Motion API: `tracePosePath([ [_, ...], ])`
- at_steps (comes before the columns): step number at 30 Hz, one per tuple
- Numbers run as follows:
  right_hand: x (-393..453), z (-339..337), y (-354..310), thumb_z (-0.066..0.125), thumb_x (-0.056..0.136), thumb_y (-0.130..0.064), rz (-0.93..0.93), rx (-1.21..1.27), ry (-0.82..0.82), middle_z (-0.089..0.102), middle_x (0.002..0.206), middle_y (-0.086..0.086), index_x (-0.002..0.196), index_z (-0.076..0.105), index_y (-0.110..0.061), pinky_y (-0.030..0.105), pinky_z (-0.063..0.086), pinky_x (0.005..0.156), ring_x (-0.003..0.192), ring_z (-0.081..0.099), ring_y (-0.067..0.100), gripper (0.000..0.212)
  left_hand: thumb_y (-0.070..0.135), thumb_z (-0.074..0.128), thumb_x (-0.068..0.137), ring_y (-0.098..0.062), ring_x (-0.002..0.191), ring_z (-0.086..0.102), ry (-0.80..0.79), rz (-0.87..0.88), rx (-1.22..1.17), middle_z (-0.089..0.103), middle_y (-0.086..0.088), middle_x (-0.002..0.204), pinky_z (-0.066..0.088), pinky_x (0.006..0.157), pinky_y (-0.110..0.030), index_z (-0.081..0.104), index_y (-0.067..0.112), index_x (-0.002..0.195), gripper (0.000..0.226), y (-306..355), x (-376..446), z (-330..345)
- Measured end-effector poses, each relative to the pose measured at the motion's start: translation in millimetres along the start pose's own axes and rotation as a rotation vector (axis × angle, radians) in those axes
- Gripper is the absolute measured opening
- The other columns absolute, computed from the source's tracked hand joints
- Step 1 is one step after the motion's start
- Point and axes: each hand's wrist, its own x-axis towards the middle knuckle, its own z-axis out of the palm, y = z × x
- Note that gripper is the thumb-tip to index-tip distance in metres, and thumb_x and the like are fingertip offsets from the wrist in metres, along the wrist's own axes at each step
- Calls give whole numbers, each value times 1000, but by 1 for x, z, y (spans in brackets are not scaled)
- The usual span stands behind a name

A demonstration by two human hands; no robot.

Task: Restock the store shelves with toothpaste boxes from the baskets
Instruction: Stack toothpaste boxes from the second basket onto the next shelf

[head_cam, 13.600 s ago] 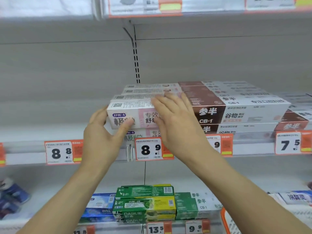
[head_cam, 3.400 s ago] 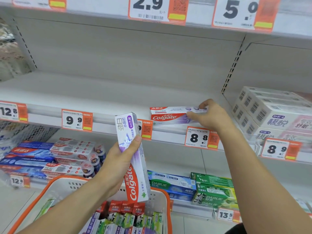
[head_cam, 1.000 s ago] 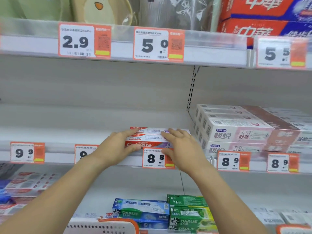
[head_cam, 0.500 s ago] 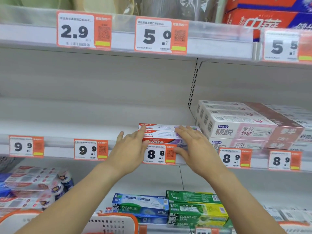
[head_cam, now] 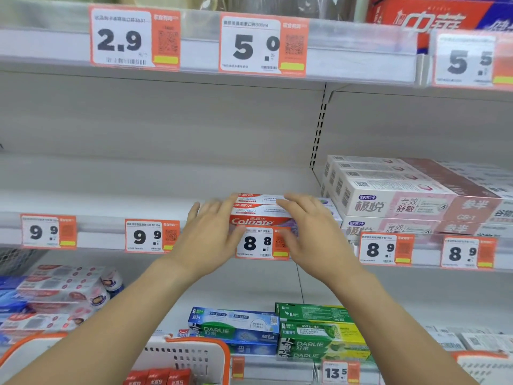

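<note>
Two red-and-white Colgate boxes (head_cam: 256, 209) lie stacked on the middle shelf (head_cam: 97, 202) above the 8.8 price tag (head_cam: 261, 243). My left hand (head_cam: 211, 232) is at their left end and my right hand (head_cam: 308, 226) at their right end, both with fingers straight and slightly blurred, in front of the boxes. Neither hand grips a box. A white basket with an orange rim (head_cam: 191, 354) sits at the bottom, with red boxes (head_cam: 158, 376) inside.
White and pink toothpaste boxes (head_cam: 394, 195) are stacked on the shelf to the right. Darlie boxes (head_cam: 277, 329) sit on the lower shelf, more packs (head_cam: 55, 290) at lower left. The upper shelf edge carries price tags (head_cam: 133, 37). A second basket's rim (head_cam: 483, 359) shows at bottom right.
Both hands have drawn back slightly from the Colgate stack and spread apart a little; the view dropped, showing more of the basket below.
</note>
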Motion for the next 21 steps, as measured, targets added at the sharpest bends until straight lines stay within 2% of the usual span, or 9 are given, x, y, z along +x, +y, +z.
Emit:
tracePosePath([
  [3,5,5,-41,65,86,-15,-139,199,181,62,107,-2,109,65,-17,35,48,87,99,58,20,23,33,51,92,-18,117,50,263,64,-100,60,1,121,37,100,-33,55,17,129,40,-12,-26,-13],
  [5,8,17,-70,66,85,-18,-165,348,38,64,90,-7,96,67,-20,32,51,78,82,61,11,11,30,54,91,-10,106,51,281,51,-139,58,8,110,41,90,-28,60,18,116,28,-27,-52,-23],
  [7,10,39,-95,69,85,-22,-179,408,-253,65,82,-10,92,69,-20,33,53,77,76,62,8,8,31,54,92,-7,93,55,163,4,-121,58,12,100,46,80,-29,61,22,105,17,-51,-83,-28],
  [9,10,66,-119,74,85,-26,-183,395,-567,66,85,-7,99,71,-17,28,50,76,79,61,12,17,37,55,92,-8,85,58,-44,-91,-75,59,13,92,50,75,-34,59,28,98,12,-81,-119,-27],
  [12,8,113,-151,77,85,-32,-143,321,-917,71,101,1,110,69,-10,25,45,75,87,64,19,34,38,60,94,-14,90,62,-350,-325,-44,60,11,93,50,79,-32,60,27,101,13,-125,-185,-21],
  [15,4,159,-185,78,83,-39,-160,264,-1107,73,107,11,112,69,-5,38,56,84,98,68,31,45,36,61,95,-19,105,62,-583,-522,44,65,0,112,44,85,-26,61,17,117,29,-159,-252,-5],
  [17,-2,184,-213,78,84,-38,-192,245,-1194,72,109,11,114,70,-8,34,57,80,87,66,25,43,36,60,96,-22,119,56,-688,-671,26,59,-5,129,43,95,-26,55,12,130,42,-178,-295,7],
  [19,-8,200,-231,79,83,-37,-210,243,-1246,70,109,8,115,70,-9,32,56,77,82,64,20,43,39,62,93,-25,130,49,-686,-749,13,52,-9,139,42,103,-29,47,10,139,56,-189,-325,17],
  [21,-13,221,-252,81,80,-40,-246,218,-1285,69,117,12,115,70,-6,38,58,84,98,67,30,50,45,65,90,-29,138,41,-635,-815,17,41,-14,148,40,108,-34,36,8,147,74,-202,-350,22],
])
